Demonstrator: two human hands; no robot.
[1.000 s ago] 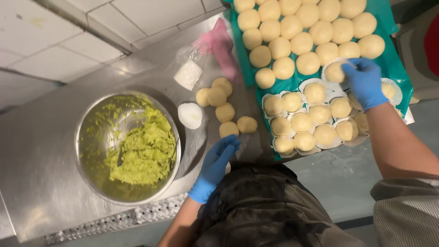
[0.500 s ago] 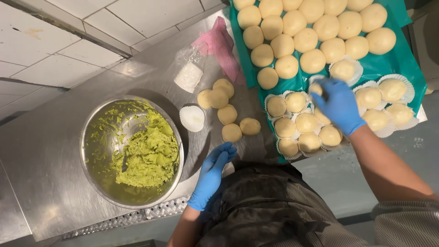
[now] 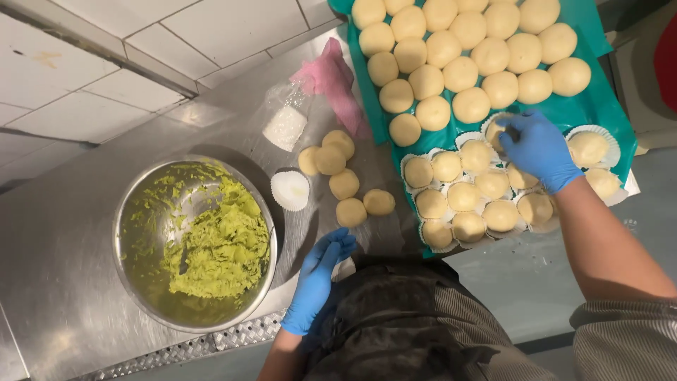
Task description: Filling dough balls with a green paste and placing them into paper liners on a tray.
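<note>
The blue-gloved right hand (image 3: pixel 539 148) curls its fingers over a pale round dough ball in a white paper cup (image 3: pixel 498 131) on the green-lined tray (image 3: pixel 599 99); how firmly it grips is hidden. The blue-gloved left hand (image 3: pixel 317 279) hangs loosely open, empty, beside the steel bowl of green paste (image 3: pixel 194 243), near five loose dough balls (image 3: pixel 344 185)
</note>
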